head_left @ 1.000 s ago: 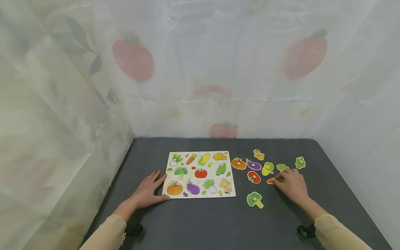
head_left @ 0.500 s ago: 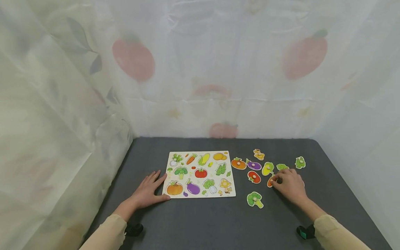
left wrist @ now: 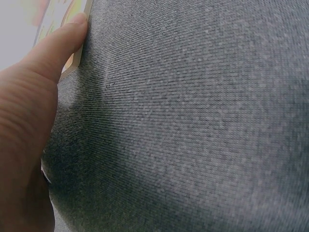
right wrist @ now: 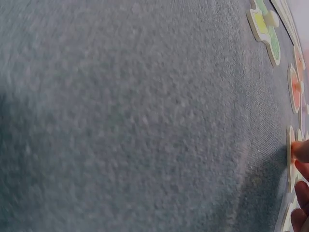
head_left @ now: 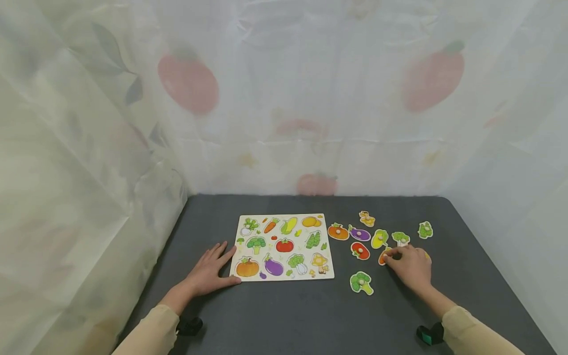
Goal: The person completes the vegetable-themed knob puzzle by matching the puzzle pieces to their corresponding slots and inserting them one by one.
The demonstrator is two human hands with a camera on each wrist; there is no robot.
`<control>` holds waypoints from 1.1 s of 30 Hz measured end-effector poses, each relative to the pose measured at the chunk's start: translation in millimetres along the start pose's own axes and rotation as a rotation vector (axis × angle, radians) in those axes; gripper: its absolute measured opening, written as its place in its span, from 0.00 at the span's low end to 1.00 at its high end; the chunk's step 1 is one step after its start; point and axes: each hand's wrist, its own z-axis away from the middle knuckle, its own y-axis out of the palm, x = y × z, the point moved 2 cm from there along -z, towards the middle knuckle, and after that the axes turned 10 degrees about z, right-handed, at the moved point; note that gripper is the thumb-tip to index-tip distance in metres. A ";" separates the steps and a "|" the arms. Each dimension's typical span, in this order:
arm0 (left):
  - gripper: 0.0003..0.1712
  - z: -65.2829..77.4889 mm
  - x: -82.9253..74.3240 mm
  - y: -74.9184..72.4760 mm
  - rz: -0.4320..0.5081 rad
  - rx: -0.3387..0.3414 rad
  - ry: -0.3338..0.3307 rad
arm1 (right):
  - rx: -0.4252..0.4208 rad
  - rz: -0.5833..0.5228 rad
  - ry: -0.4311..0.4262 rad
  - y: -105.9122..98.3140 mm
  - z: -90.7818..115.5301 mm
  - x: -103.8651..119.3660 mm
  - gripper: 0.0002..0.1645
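A white vegetable puzzle board [head_left: 266, 252] lies flat on the dark table. My left hand [head_left: 208, 271] rests at its left edge, fingers spread, and the thumb [left wrist: 67, 38] lies on the near corner. My right hand [head_left: 411, 267], to the right of the board, pinches a carrot puzzle piece [head_left: 382, 259], low at the table. Part of that carrot piece is hidden behind the fingers; only its edge [right wrist: 289, 166] shows in the right wrist view. Just behind the hand lies a bok choy piece [head_left: 401, 238], and a corn piece [head_left: 379, 239] sits to its left.
Several loose knobbed pieces surround the right hand: pumpkin [head_left: 338, 231], eggplant [head_left: 359, 233], tomato [head_left: 360, 251], broccoli [head_left: 361, 283], mushroom [head_left: 367, 219] and a green piece [head_left: 425, 230]. A partly hidden orange-yellow piece [head_left: 428, 256] shows right of the hand. Printed curtains [head_left: 284, 98] enclose the table.
The carrot piece has turned under my right fingers, its leafy end swinging from the right toward the back. The hand has shifted slightly nearer, uncovering more bok choy. My left hand stays put.
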 end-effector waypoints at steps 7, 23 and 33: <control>0.63 -0.2 0.9 0.1 0.002 -0.005 -0.005 | -0.005 -0.029 0.048 0.4 1.8 3.5 0.11; 0.62 1.8 1.0 -0.9 0.007 -0.006 -0.013 | -0.115 -0.116 -0.082 -5.5 -40.7 48.3 0.13; 0.62 1.5 -0.1 1.6 0.017 0.005 -0.009 | -0.011 -0.220 -0.146 12.0 -75.4 137.5 0.12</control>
